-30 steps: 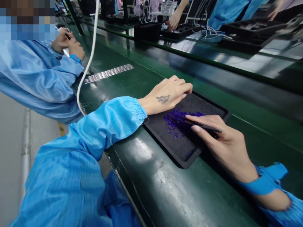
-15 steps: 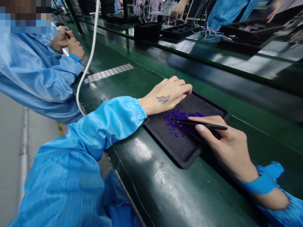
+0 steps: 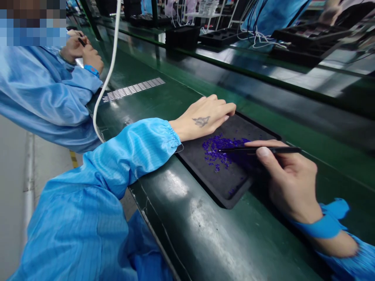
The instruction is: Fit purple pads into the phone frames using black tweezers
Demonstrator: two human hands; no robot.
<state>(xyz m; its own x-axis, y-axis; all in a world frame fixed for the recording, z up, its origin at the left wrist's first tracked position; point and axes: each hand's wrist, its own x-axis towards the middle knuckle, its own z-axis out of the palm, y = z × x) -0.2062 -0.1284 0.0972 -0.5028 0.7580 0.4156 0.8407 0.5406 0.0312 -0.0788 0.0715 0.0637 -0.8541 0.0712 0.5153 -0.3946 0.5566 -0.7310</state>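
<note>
A black tray [image 3: 202, 169] lies on the green bench in front of me. A scatter of small purple pieces [image 3: 219, 150] covers its middle. My left hand [image 3: 205, 119] rests palm down on the tray's far left corner, fingers together and flat, holding nothing. My right hand [image 3: 285, 175] pinches black tweezers [image 3: 258, 150], whose tips reach left into the purple pieces.
A co-worker's blue sleeves and hands [image 3: 83, 52] are at the far left, next to a white cable [image 3: 108, 74] and a strip of small metal parts [image 3: 133, 89]. Black trays [image 3: 222, 37] and wires line the far bench. The bench's front edge [image 3: 175, 230] runs diagonally below.
My right hand has drawn back to the right with the tweezers, whose tips now sit nearer the right side of the purple pile. My left hand has stayed put.
</note>
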